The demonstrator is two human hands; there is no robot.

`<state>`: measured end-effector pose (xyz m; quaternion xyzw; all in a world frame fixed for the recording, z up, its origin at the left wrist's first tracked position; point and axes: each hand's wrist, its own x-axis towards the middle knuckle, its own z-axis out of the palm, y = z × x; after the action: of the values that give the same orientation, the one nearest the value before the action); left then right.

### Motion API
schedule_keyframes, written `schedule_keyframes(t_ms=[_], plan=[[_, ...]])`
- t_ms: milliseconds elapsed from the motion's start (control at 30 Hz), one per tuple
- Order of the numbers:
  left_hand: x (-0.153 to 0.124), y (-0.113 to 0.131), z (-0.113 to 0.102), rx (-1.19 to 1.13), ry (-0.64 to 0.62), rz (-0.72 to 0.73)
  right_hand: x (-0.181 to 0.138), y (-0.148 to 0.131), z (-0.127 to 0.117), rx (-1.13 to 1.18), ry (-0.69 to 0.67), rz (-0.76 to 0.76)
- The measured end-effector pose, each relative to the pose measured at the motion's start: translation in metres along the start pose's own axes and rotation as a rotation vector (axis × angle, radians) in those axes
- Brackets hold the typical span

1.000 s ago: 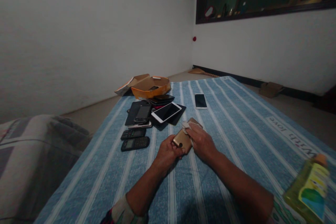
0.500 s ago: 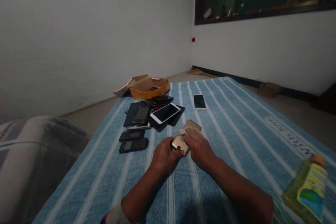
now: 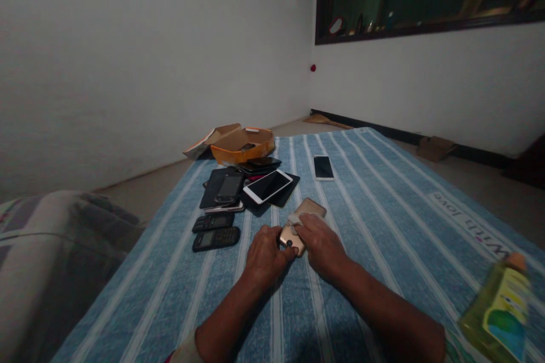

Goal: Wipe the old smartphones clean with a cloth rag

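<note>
A gold smartphone (image 3: pixel 313 208) lies back up on the striped blue cloth, its camera end towards me. My left hand (image 3: pixel 266 252) grips that near end, thumb on the back and fingers along the left side. In my right hand (image 3: pixel 321 242) a small whitish cloth (image 3: pixel 293 220) is pinched and pressed on the phone's back. The right fingers cover part of the phone. Left of my hands lie two black keypad phones (image 3: pixel 216 238), side by side. Beyond them a white smartphone (image 3: pixel 268 186) rests tilted on a pile of dark phones and covers (image 3: pixel 230 188).
An open orange cardboard box (image 3: pixel 242 153) stands at the far left of the cloth (image 3: pixel 383 227). Another white smartphone (image 3: pixel 323 168) lies alone farther back. At the right front is a bottle of yellow-green liquid (image 3: pixel 496 306). A draped grey-white fabric (image 3: pixel 55 249) is at left.
My right hand and the whitish cloth have shifted slightly along the phone's back. My left hand keeps its grip. The whole view has tipped up a little.
</note>
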<state>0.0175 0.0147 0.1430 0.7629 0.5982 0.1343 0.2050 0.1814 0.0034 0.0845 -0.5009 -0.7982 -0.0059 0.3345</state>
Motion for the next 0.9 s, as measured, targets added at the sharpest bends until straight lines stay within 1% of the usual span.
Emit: schedule_keyframes(t_ms=[67,133,267,333,433,533,600,667,767,900], plan=[[-0.001,0.001,-0.001,-0.005,-0.004,0.001,0.001,-0.007,0.0,0.025,-0.036,-0.042],[-0.001,0.003,-0.001,0.003,-0.01,-0.003,0.003,-0.005,-0.002,0.022,-0.044,-0.04],[-0.001,0.005,0.0,0.033,-0.012,-0.01,0.007,0.016,-0.007,-0.028,0.008,0.064],[-0.001,0.004,0.0,0.043,-0.003,-0.001,0.005,0.021,-0.007,-0.054,0.026,0.092],[-0.001,0.001,0.001,0.058,0.009,0.017,0.001,0.011,-0.002,-0.067,0.006,0.045],[-0.002,0.001,0.002,0.064,0.01,0.039,0.0,-0.006,0.0,-0.01,-0.048,-0.026],[-0.003,0.002,0.004,0.075,0.024,0.055,0.004,-0.01,-0.001,0.031,-0.071,-0.031],[-0.005,0.005,0.005,0.104,0.042,0.067,0.008,-0.006,-0.003,0.044,-0.069,-0.01],[-0.008,0.008,0.009,0.147,0.055,0.087,0.014,0.011,-0.006,0.016,-0.033,0.042],[-0.008,0.009,0.011,0.155,0.062,0.079,0.017,0.03,-0.006,-0.026,-0.01,0.135]])
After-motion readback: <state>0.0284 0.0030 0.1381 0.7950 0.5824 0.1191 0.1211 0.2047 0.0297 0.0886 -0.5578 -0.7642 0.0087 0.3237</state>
